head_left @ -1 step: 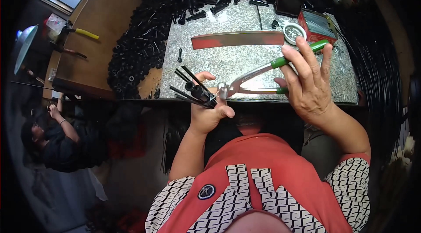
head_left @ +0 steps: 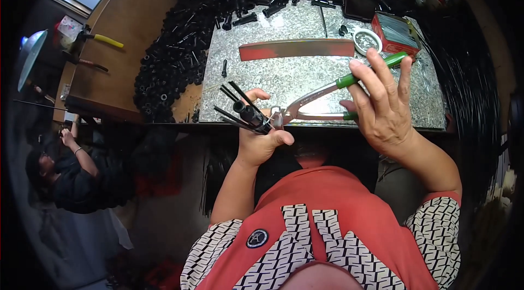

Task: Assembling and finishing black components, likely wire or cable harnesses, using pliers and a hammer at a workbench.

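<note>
Gripping black tubes [head_left: 244, 111] — left hand [head_left: 261, 140]; shears [head_left: 327, 96] right, seemingly.

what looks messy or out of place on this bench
The heap of black tubes sprawls over the wooden top and onto the grey slab, with single pieces lying loose there. Otherwise nothing looks broken or spilled: the left hand grips a bundle of tubes, the right hand green-handled shears.

Speckled grey stone table [head_left: 305, 74]. Black plastic parts [head_left: 185, 44] heaped on it. Shears [head_left: 327, 99] with silver blades and green handles. A red-edged strip [head_left: 297, 48], a red box [head_left: 394, 33], a yellow-handled tool [head_left: 106, 40]. Red shirt [head_left: 327, 219] with black-and-white patterned sleeves.
</note>
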The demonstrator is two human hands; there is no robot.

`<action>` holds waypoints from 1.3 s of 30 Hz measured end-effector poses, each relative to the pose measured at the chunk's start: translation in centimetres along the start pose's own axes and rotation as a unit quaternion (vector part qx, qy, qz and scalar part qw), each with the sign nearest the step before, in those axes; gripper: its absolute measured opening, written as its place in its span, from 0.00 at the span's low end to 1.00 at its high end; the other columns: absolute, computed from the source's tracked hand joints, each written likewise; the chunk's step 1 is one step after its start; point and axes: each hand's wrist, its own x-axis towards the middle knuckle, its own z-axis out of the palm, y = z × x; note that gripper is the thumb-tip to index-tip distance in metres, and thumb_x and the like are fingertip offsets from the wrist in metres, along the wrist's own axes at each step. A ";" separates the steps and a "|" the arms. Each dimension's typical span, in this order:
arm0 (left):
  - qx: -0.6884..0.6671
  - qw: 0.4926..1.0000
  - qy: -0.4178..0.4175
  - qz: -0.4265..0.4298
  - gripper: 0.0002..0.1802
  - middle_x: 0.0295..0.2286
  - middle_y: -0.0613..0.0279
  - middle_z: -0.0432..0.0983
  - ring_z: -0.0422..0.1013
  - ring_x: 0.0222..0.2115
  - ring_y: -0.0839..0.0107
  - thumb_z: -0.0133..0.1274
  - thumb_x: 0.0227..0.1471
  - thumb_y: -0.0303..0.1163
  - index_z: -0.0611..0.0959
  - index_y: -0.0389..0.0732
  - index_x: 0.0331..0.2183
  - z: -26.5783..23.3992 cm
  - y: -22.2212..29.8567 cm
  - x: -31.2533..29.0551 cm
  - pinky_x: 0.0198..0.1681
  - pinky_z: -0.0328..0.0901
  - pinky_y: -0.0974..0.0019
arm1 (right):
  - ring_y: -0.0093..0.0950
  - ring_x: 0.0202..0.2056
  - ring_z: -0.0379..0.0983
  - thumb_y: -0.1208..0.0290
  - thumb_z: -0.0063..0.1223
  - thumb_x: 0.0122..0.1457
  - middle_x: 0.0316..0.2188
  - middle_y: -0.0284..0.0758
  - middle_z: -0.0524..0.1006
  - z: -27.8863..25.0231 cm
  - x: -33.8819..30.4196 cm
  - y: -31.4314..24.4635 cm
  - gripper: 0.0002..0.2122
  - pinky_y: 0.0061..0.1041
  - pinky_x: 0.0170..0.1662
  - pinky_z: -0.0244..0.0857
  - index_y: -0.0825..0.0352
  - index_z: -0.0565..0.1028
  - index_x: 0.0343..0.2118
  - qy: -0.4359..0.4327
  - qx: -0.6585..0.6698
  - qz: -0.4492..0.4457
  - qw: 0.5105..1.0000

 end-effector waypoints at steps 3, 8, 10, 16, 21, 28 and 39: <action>0.057 0.998 -0.008 0.034 0.42 0.23 0.71 0.73 0.67 0.22 0.85 0.73 0.29 0.32 0.63 0.39 0.43 -1.2 -1.0 -0.3 0.23 0.60 0.82 | 0.39 0.57 0.60 0.66 0.55 0.52 0.50 0.39 0.66 -0.2 -0.4 -0.3 0.13 0.55 0.62 0.39 0.69 0.72 0.38 -0.038 0.029 -0.008 0.999; 0.061 0.998 -0.032 -0.002 0.39 0.25 0.72 0.71 0.66 0.26 0.84 0.73 0.28 0.34 0.67 0.38 0.41 -1.3 -1.4 -0.5 0.29 0.60 0.80 | 0.39 0.45 0.68 0.66 0.56 0.51 0.41 0.44 0.69 -0.4 -0.7 -0.1 0.12 0.44 0.50 0.59 0.70 0.69 0.31 -0.067 0.098 -0.013 0.993; 0.075 0.997 -0.031 0.009 0.38 0.28 0.71 0.70 0.65 0.28 0.84 0.73 0.27 0.35 0.69 0.38 0.40 -2.3 -2.1 -0.6 0.30 0.59 0.80 | 0.39 0.41 0.69 0.66 0.56 0.50 0.38 0.44 0.69 -0.5 -0.7 -0.1 0.12 0.40 0.45 0.64 0.70 0.69 0.30 -0.065 0.104 -0.023 0.992; 0.030 0.997 -0.065 0.001 0.38 0.32 0.70 0.68 0.62 0.28 0.85 0.74 0.23 0.37 0.72 0.37 0.38 -2.1 -1.5 -0.4 0.29 0.57 0.78 | 0.36 0.30 0.71 0.72 0.55 0.49 0.32 0.43 0.71 -0.9 -1.8 0.2 0.10 0.28 0.31 0.66 0.71 0.69 0.30 -0.143 0.170 -0.063 0.973; -0.048 0.993 -0.110 -0.012 0.38 0.26 0.69 0.71 0.66 0.26 0.82 0.74 0.22 0.33 0.73 0.35 0.39 -1.8 -0.1 -0.4 0.29 0.60 0.79 | 0.25 0.21 0.74 0.77 0.57 0.51 0.24 0.36 0.75 -1.3 -2.0 -0.9 0.10 0.23 0.23 0.66 0.70 0.69 0.35 -0.344 0.485 0.053 0.803; 0.095 0.994 -0.045 0.016 0.24 0.22 0.70 0.72 0.68 0.24 0.81 0.74 0.25 0.31 0.78 0.37 0.27 -1.5 -0.5 -0.5 0.27 0.62 0.75 | 0.26 0.24 0.74 0.79 0.60 0.48 0.27 0.36 0.71 -1.9 -0.2 -0.5 0.21 0.24 0.27 0.68 0.68 0.61 0.42 -0.595 0.663 0.270 0.364; 0.117 0.989 -0.079 0.053 0.28 0.24 0.70 0.71 0.66 0.25 0.81 0.75 0.22 0.39 0.78 0.38 0.27 -2.5 0.7 -0.8 0.29 0.60 0.76 | 0.25 0.22 0.74 0.66 0.42 0.63 0.24 0.37 0.75 -1.3 -1.7 -0.8 0.10 0.22 0.27 0.68 0.69 0.67 0.34 -0.551 0.727 0.339 0.230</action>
